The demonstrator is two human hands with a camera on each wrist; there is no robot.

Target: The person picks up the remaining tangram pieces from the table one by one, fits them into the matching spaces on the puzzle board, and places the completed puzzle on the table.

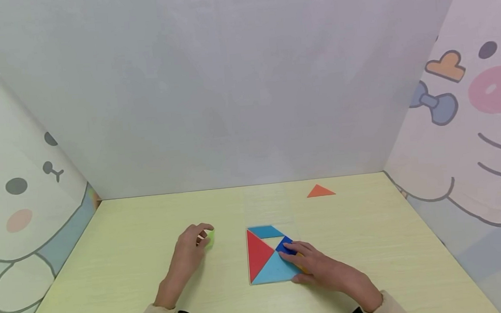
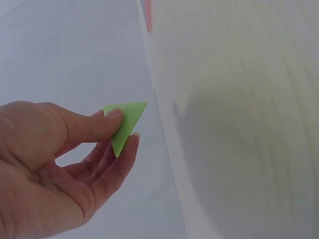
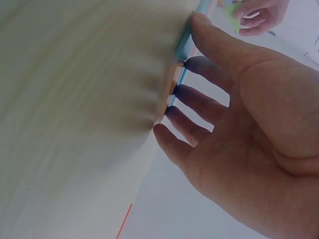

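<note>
The left hand (image 1: 190, 248) pinches one green triangle (image 2: 130, 118) above the desk (image 1: 217, 309); the right hand (image 1: 321, 266), fingers apart, touches a group of one red triangle (image 1: 258, 258), three blue pieces (image 1: 273, 272) and one partly hidden yellow piece (image 1: 304, 269). One orange triangle (image 1: 321, 191) lies farther back, before a grey wall (image 1: 227, 80) between cartoon-printed side walls (image 1: 487, 169)

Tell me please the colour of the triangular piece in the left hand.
Light green; the triangular piece shows best in the left wrist view.
</note>
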